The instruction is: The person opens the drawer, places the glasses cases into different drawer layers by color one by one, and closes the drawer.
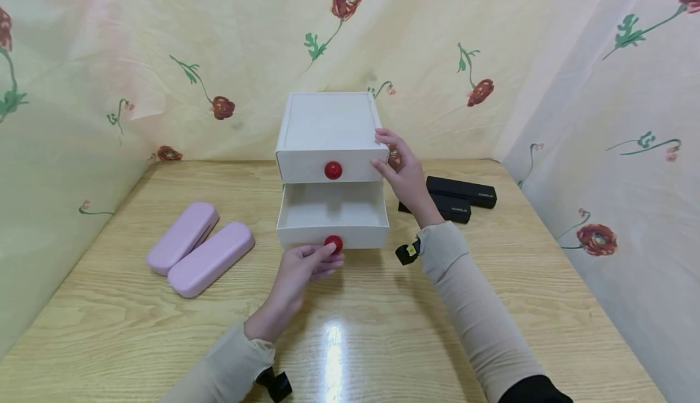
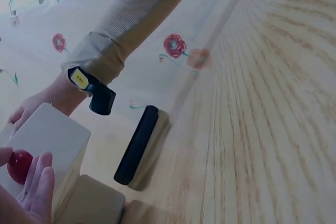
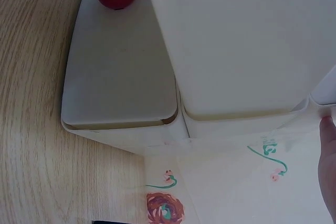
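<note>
A small white cabinet (image 1: 330,121) with two drawers stands at the table's centre back. Its lower drawer (image 1: 303,237) is pulled out, and no contents show inside. My left hand (image 1: 295,272) pinches the lower drawer's red knob (image 1: 333,244), its thumb on top; the left wrist view also has that knob (image 2: 19,166) between thumb and fingers. Above, the upper drawer (image 1: 306,166) is closed, with a red knob (image 1: 333,170). My right hand (image 1: 403,169) holds the cabinet's upper right corner, thumb at the front and fingers on the top edge and side.
Two lilac elongated cases (image 1: 210,259) lie side by side left of the cabinet. Two slim black boxes (image 1: 462,191) lie to the right, behind my right forearm. Flower-patterned cloth (image 1: 262,44) hangs behind and along both sides of the wooden table (image 1: 426,336).
</note>
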{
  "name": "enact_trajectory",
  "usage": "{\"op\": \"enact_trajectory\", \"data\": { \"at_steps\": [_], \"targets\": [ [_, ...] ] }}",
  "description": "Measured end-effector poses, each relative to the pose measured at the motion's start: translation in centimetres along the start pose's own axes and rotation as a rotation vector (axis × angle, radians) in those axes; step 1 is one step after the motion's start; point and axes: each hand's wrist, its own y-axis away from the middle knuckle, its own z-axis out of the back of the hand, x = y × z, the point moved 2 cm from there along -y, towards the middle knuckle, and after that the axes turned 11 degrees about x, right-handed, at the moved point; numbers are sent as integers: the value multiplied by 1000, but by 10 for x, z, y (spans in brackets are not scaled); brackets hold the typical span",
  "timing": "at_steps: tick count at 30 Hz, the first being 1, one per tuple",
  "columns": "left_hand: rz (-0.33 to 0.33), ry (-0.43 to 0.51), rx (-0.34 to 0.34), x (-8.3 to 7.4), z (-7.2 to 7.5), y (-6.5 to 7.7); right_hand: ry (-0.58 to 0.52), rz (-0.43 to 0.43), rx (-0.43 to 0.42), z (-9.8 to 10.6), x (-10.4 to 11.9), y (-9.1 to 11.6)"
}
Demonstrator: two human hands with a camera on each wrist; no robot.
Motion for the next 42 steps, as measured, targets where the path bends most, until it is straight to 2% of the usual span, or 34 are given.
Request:
{"op": "enact_trajectory", "data": {
  "at_steps": [3,12,15,24,34,42],
  "targets": [
    [6,13,13,0,0,3,1,2,-1,0,0,0],
    [44,-25,61,0,-2,13,-12,-17,0,0,2,0],
    [35,-34,66,0,-2,15,-27,-33,2,0,9,1],
    [40,-37,60,2,-3,23,-18,-2,-4,-1,0,0],
    [47,-42,50,5,-4,28,-37,5,-2,-1,1,0],
    [45,-29,70,5,-6,29,-50,15,-7,-2,3,1]
  ]
}}
